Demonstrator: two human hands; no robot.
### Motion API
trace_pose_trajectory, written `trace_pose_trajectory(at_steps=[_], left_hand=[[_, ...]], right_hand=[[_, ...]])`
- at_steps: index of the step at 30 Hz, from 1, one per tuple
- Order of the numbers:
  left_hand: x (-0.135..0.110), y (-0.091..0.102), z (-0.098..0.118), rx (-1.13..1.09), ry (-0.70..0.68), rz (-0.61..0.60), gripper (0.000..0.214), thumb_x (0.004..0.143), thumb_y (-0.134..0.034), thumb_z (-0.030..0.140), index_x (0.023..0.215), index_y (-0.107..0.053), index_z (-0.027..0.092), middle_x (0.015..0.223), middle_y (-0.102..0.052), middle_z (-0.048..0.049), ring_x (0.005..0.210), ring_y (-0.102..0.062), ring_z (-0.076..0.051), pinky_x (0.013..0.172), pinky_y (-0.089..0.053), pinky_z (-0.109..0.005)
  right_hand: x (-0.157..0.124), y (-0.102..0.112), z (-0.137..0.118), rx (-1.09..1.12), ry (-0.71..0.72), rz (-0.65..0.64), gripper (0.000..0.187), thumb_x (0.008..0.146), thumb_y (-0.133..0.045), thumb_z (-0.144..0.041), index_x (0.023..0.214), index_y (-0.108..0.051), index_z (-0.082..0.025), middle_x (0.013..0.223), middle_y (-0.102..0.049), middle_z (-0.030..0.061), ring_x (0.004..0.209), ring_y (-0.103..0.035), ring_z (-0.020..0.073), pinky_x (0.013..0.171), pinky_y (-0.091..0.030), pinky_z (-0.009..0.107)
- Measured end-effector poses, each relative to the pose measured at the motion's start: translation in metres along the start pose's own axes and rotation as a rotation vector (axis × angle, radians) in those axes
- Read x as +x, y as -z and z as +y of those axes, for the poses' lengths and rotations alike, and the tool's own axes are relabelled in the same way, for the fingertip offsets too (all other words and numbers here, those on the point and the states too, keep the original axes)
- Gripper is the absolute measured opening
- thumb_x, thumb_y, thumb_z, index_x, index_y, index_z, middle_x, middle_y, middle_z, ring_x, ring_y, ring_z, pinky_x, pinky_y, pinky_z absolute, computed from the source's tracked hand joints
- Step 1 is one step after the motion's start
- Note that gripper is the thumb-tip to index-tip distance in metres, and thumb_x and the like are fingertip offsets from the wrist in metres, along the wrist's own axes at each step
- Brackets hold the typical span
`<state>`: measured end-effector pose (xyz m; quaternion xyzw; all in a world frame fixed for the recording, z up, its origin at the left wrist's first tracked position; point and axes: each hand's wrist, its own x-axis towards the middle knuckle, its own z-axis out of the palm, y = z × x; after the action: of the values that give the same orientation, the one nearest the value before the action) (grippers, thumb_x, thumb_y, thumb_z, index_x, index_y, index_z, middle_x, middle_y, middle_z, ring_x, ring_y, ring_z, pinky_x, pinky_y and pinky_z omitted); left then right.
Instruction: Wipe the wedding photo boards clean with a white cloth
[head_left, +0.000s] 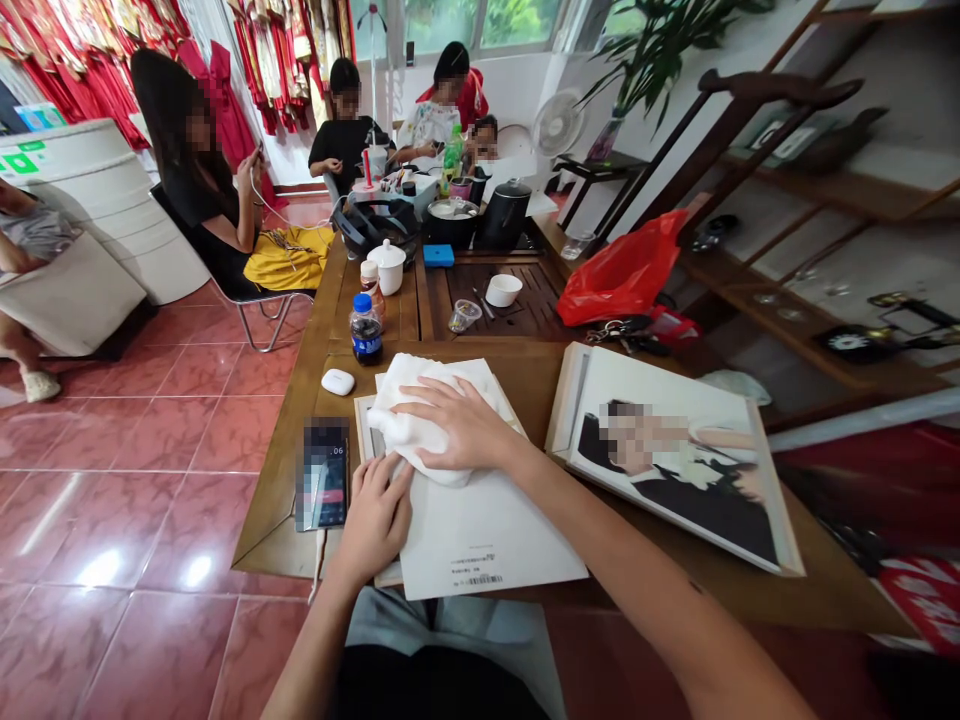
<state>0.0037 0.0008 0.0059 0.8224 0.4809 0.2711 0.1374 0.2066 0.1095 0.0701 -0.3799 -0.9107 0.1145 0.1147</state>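
My right hand [461,425] lies flat, fingers spread, pressing a crumpled white cloth [409,405] onto a flat white sheet-covered frame [480,530] on the wooden table [540,385]. My left hand [375,515] rests on the frame's left edge, fingers together and bent down over it, holding it steady. A phone [324,472] with a lit screen lies just left of my left hand, a cable running from it.
A large framed portrait [675,460] lies to the right. White earbud case [337,381], dark soda bottle [366,330], cups, kettle [504,213], tea tray and red plastic bag [626,270] stand farther back. Several people sit at the far end and left. Shelves on the right.
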Motion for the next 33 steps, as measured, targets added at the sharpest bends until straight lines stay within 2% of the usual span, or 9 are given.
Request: trace_pose_trajectory(at_steps=[9, 13, 22, 33], left_hand=[[0.0, 0.0, 0.0, -0.025, -0.02, 0.012, 0.059, 0.099, -0.038, 0.008, 0.155, -0.039, 0.026, 0.156, -0.047, -0.0128, 0.141, -0.044, -0.027, 0.116, -0.031, -0.051], [0.0, 0.001, 0.001, -0.02, -0.019, 0.011, 0.058, 0.099, -0.039, 0.008, 0.154, -0.041, 0.025, 0.156, -0.046, -0.0128, 0.141, -0.044, -0.027, 0.116, -0.031, -0.051], [0.001, 0.002, 0.003, -0.008, -0.017, -0.003, 0.054, 0.099, -0.039, 0.009, 0.151, -0.044, 0.023, 0.155, -0.048, -0.0124, 0.139, -0.047, -0.026, 0.116, -0.031, -0.05], [0.001, 0.002, 0.004, -0.007, -0.025, 0.02, 0.055, 0.1, -0.04, 0.009, 0.152, -0.043, 0.026, 0.153, -0.051, -0.0121, 0.139, -0.048, -0.026, 0.115, -0.033, -0.051]], right_hand=[[-0.032, 0.009, 0.038, -0.048, -0.159, 0.068, 0.057, 0.084, -0.061, -0.039, 0.14, -0.057, -0.03, 0.157, -0.048, 0.0082, 0.145, -0.038, 0.0359, 0.112, -0.028, 0.067], [-0.042, 0.01, 0.043, -0.067, -0.191, 0.082, 0.056, 0.085, -0.058, -0.038, 0.14, -0.056, -0.03, 0.157, -0.047, 0.008, 0.146, -0.038, 0.0361, 0.111, -0.03, 0.067], [-0.079, 0.002, 0.015, -0.129, -0.127, 0.131, 0.059, 0.083, -0.058, -0.032, 0.141, -0.056, -0.028, 0.155, -0.05, 0.0082, 0.145, -0.039, 0.0352, 0.112, -0.028, 0.063], [-0.135, -0.007, -0.028, -0.155, -0.066, 0.141, 0.061, 0.082, -0.06, -0.032, 0.142, -0.056, -0.035, 0.152, -0.053, 0.0057, 0.14, -0.043, 0.0388, 0.106, -0.03, 0.062]])
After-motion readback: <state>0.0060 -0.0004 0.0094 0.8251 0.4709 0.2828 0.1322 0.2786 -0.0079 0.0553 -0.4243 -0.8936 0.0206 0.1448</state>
